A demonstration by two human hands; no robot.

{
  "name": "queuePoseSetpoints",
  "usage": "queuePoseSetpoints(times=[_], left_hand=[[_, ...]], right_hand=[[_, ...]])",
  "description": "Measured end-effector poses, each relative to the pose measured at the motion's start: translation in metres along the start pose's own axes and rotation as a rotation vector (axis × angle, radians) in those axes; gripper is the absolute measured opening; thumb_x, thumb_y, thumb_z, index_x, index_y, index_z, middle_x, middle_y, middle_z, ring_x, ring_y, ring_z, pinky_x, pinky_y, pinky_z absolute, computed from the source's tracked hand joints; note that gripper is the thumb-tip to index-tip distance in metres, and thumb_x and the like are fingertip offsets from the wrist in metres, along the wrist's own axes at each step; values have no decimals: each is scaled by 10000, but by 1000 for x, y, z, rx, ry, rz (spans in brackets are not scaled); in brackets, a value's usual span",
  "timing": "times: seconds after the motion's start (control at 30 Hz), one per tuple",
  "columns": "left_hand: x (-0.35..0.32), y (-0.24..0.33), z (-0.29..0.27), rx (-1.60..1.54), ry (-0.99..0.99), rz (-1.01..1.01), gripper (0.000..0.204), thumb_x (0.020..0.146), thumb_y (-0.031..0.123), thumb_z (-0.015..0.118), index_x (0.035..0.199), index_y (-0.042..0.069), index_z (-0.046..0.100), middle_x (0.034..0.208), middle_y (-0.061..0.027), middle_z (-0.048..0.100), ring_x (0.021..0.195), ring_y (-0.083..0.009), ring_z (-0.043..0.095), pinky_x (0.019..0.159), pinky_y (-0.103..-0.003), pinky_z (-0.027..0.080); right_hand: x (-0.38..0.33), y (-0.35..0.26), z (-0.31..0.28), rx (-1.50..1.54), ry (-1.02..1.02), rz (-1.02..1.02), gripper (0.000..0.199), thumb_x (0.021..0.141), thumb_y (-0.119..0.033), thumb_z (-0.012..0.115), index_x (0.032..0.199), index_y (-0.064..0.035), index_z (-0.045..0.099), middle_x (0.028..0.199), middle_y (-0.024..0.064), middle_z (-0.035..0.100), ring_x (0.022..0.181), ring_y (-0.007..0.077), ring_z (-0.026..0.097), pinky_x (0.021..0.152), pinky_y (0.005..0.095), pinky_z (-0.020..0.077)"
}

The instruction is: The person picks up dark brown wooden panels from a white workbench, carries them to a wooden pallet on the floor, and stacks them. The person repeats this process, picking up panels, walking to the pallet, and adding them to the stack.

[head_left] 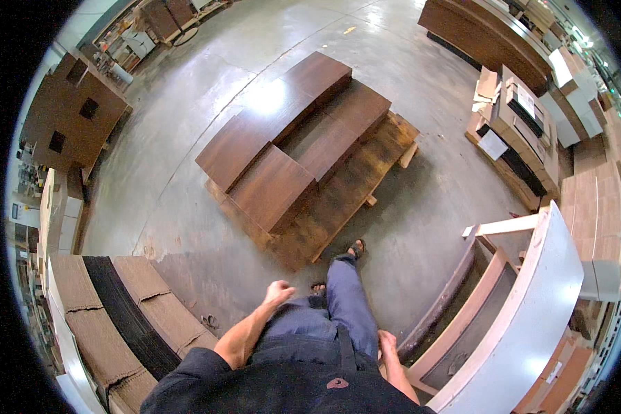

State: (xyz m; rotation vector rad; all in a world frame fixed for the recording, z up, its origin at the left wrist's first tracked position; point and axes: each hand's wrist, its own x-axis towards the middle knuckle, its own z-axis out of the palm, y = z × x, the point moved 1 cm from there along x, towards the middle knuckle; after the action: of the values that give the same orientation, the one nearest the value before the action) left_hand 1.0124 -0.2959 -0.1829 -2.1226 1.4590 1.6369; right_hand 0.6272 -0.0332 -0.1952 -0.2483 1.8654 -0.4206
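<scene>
My left hand (pixel 279 293) hangs in front of my left thigh, its fingers loosely curled with nothing seen in them. Beside my right hip is my right hand (pixel 388 341), also curled; no object shows in it, and part of its fingers is hidden. Ahead of my feet, dark brown wood-grain panels (pixel 269 117) lie stacked in uneven lengths. A shorter brown panel piece (pixel 272 190) sits at the near left of that stack. Under them is a stained wooden pallet (pixel 345 200). Neither hand touches the stack.
A white-topped wooden-framed table (pixel 524 324) stands close on my right. On my left are cardboard-covered stacks (pixel 134 310) with a black strip. Cartons (pixel 521 134) and a brown panel stack (pixel 486 41) stand far right. A brown board with square cutouts (pixel 69 114) stands far left.
</scene>
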Motion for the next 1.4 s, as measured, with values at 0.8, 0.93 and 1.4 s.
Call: queuePoseSetpoints(times=[0.8,0.93,1.4], left_hand=[[-138,246,270,-8,-501,368,339,905,185,667,1118,-79,658,934,-127,691,802,-189,663,700,-313,549],[-205,311,370,119,-758,574,426,922,218,679,1203,-93,602,976,-155,694,843,-218,682,744,-328,555],[-359,421,502,697,-1586,649,433,921,249,667,1198,-77,599,992,-149,704,883,-206,678,794,-344,544]], right_hand=[[-177,67,-176,564,517,-506,407,996,-279,573,1300,-9,587,968,122,722,839,166,667,761,317,532],[-204,79,-197,761,741,-526,419,993,-276,581,1304,4,570,1028,121,710,905,182,676,793,317,539],[-278,211,-256,2256,1625,-754,371,980,-360,604,1089,-10,550,1015,99,622,936,225,613,889,366,522]])
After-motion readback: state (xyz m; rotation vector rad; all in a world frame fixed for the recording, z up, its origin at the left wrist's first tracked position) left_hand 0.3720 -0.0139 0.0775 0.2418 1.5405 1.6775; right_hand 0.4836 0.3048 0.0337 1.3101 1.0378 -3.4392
